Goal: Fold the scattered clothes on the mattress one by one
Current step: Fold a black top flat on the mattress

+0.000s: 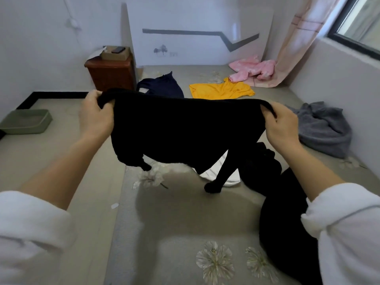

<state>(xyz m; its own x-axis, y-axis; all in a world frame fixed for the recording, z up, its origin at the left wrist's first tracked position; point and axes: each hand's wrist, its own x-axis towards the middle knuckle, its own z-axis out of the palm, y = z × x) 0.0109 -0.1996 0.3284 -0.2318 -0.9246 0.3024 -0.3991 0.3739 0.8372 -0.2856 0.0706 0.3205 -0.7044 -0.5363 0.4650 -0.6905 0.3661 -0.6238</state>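
Observation:
A black garment (pixel 185 130) hangs spread in the air above the beige flowered mattress (pixel 185 212). My left hand (pixel 96 116) grips its upper left corner and my right hand (pixel 281 126) grips its upper right corner. Two dark ends dangle from its lower edge down to the mattress. Behind it lie a white cloth (pixel 220 171) and more black clothing (pixel 265 167). Farther back lie a navy garment (pixel 162 85), a yellow shirt (pixel 222 90), a pink garment (pixel 253 69) and a grey garment (pixel 322 128).
A brown wooden cabinet (pixel 111 73) with a cardboard box (pixel 116 53) stands at the back left. A green tray (pixel 26 121) sits on the floor at the left. A white board (pixel 197 38) leans on the back wall. A pink curtain (pixel 296 42) hangs at the right.

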